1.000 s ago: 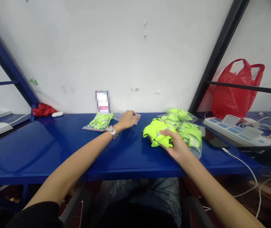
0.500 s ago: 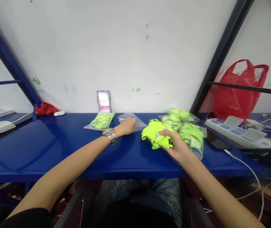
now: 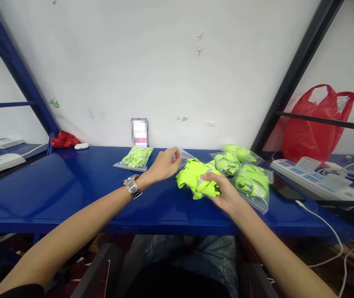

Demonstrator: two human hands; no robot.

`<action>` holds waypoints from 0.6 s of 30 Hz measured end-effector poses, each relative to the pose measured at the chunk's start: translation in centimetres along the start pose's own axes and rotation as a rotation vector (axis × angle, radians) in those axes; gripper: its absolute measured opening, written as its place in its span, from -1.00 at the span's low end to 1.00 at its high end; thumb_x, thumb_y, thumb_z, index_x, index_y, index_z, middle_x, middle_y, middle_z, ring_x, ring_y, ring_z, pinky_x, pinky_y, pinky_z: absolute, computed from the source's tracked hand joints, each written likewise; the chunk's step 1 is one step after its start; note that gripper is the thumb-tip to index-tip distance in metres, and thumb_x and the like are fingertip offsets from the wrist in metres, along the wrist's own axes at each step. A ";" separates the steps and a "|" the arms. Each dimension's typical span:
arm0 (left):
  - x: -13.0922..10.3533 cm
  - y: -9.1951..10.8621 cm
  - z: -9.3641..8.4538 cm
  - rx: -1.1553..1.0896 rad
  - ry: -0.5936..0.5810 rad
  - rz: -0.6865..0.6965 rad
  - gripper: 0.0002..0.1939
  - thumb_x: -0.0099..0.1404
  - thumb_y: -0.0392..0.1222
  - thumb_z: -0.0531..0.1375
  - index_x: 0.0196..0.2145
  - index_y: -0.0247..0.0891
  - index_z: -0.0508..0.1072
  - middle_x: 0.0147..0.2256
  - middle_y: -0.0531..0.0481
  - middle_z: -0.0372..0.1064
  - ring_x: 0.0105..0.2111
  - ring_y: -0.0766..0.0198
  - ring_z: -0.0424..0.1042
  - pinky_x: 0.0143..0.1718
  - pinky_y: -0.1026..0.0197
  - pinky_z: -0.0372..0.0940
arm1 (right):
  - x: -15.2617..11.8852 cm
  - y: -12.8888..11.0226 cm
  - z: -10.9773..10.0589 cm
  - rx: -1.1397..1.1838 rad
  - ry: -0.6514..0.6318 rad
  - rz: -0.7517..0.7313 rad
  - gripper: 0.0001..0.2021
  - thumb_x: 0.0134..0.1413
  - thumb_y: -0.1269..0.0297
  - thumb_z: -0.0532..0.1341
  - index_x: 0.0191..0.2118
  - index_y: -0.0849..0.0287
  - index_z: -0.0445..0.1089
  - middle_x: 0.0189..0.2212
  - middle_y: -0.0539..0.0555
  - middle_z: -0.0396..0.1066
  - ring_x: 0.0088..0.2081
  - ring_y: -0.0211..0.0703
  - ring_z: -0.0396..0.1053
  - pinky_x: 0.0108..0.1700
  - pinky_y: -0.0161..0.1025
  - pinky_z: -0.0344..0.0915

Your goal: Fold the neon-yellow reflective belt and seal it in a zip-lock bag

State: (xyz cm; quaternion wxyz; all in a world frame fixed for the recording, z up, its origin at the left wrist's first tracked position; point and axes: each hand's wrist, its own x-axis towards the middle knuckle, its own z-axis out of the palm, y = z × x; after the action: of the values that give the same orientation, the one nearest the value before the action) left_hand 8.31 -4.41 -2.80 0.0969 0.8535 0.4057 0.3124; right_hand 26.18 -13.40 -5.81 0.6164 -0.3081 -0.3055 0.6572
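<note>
Fingers of the left hand pinch the edge of an empty clear plastic bag, lifted just off the blue shelf near its far middle, while the right hand curls around a folded neon-yellow vest, thumb pressed over the top and fingers cupped beneath. Bag and vest sit just beside each other, the bag's loose end reaching toward the cloth's far left corner. A metal wristwatch circles the left wrist.

To the right of the held vest, three packed bags of neon vests lie clustered on the shelf, touching one another. One more packed bag rests to the left of the left hand, close to the white wall, in front of a small blurred card propped upright. At far left lie a crumpled red cloth and a small white case. On the right, a white power strip with trailing cables and a dark phone lie below a red plastic bag behind a black bar.
</note>
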 end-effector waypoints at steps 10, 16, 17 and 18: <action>-1.7 0.4 0.5 0.113 -0.134 0.263 -0.81 0.37 -0.30 -0.04 -0.32 -0.26 0.34 -0.42 -0.06 0.41 -0.47 0.26 0.31 -0.44 0.19 0.05 | 0.3 -0.4 -0.2 0.010 0.040 0.026 -0.70 -0.26 0.49 0.30 -0.27 0.22 0.42 -0.36 0.14 0.55 -0.24 0.16 0.54 -0.23 0.02 0.52; -3.7 0.7 0.8 -0.139 -0.178 0.101 -0.95 0.30 -0.26 0.06 -0.35 -0.23 0.28 -0.51 0.06 0.40 -0.54 0.31 0.33 -0.49 0.24 0.11 | 0.7 -0.5 -0.8 0.092 0.052 -0.063 -0.66 -0.22 0.44 0.27 -0.19 0.20 0.41 -0.35 0.14 0.54 -0.20 0.17 0.53 -0.22 0.05 0.52; -3.9 0.7 1.0 -0.196 -0.159 0.060 -0.94 0.30 -0.25 0.06 -0.35 -0.23 0.28 -0.50 0.05 0.42 -0.53 0.31 0.35 -0.49 0.25 0.14 | 0.7 -0.5 -0.9 0.100 0.039 -0.073 -0.65 -0.22 0.43 0.27 -0.18 0.19 0.41 -0.35 0.14 0.55 -0.20 0.17 0.53 -0.22 0.05 0.52; -4.0 0.6 1.2 -0.256 -0.139 0.022 -0.93 0.31 -0.24 0.06 -0.36 -0.22 0.28 -0.48 0.05 0.44 -0.52 0.31 0.37 -0.49 0.26 0.17 | 0.6 -0.5 -0.9 0.106 0.025 -0.080 -0.65 -0.21 0.42 0.27 -0.17 0.19 0.42 -0.35 0.14 0.55 -0.20 0.18 0.53 -0.22 0.06 0.52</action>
State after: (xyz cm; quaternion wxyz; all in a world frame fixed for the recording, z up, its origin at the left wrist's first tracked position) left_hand 7.56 -7.68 -5.30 0.2292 0.8582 0.3455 0.3028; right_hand 27.17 -12.76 -5.99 0.6611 -0.2709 -0.2747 0.6435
